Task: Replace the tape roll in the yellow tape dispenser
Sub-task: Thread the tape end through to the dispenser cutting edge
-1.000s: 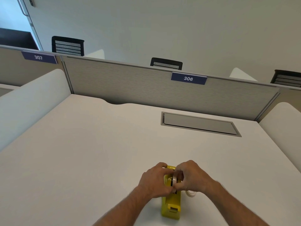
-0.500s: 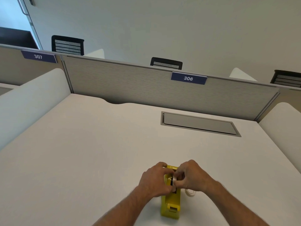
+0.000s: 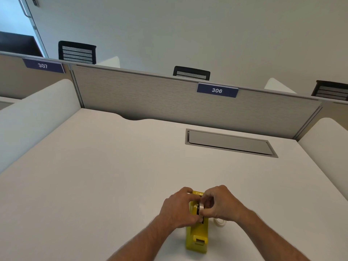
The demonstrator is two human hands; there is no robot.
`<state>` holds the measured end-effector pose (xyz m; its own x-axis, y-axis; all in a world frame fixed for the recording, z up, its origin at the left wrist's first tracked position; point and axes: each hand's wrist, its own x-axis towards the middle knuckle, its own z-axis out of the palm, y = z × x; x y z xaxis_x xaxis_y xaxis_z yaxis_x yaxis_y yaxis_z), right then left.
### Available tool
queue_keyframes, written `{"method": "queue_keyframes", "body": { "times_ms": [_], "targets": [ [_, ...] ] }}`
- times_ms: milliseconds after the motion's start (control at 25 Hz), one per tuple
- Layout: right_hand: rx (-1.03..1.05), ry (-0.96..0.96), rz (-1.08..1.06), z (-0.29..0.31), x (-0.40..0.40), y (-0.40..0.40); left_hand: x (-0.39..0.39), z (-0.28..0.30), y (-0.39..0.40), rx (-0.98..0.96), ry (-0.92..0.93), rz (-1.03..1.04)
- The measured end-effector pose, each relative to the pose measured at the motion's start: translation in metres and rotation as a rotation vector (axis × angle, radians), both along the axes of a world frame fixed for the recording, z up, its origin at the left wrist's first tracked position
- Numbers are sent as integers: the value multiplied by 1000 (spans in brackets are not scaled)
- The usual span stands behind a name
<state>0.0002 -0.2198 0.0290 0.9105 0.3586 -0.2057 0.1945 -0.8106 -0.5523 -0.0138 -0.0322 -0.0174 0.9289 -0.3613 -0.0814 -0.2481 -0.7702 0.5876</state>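
Observation:
The yellow tape dispenser (image 3: 197,237) stands on the white desk (image 3: 94,185) near its front edge, cutter end toward me. My left hand (image 3: 177,208) grips the dispenser's left side. My right hand (image 3: 220,203) pinches a tape roll (image 3: 201,206) on edge in the dispenser's top slot. A dark hub shows beside the roll. Another pale tape roll (image 3: 220,223) lies flat on the desk just right of the dispenser, partly hidden by my right wrist.
A grey cable hatch (image 3: 229,143) is set into the desk at the back right. A grey partition (image 3: 150,98) labelled 306 closes the far edge. White side panels (image 3: 33,113) stand at both sides. Chair backs show behind the partition.
The tape roll sits a little higher between my right fingers than half a second ago. Both hands have stayed at the dispenser.

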Motion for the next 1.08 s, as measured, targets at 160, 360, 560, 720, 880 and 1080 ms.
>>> {"method": "queue_keyframes", "body": {
  "times_ms": [160, 360, 560, 720, 880, 1080],
  "targets": [
    [-23, -47, 40, 0, -2, 0, 0, 1, -1, 4, -9, 5],
    [2, -29, 21, 1, 3, 2, 1, -2, -2, 18, -3, 6],
    [7, -23, 29, 1, 3, 0, 2, -2, -2, 23, -10, 8],
    [23, 13, 12, 5, 8, -1, 2, -2, -2, 29, -4, 9],
    [-34, 32, 50, 10, 6, -1, 2, -1, -1, 15, -6, 3],
    [-120, -62, 108, 11, -3, 2, 2, 0, -1, -17, -4, 8]
  ]
}}
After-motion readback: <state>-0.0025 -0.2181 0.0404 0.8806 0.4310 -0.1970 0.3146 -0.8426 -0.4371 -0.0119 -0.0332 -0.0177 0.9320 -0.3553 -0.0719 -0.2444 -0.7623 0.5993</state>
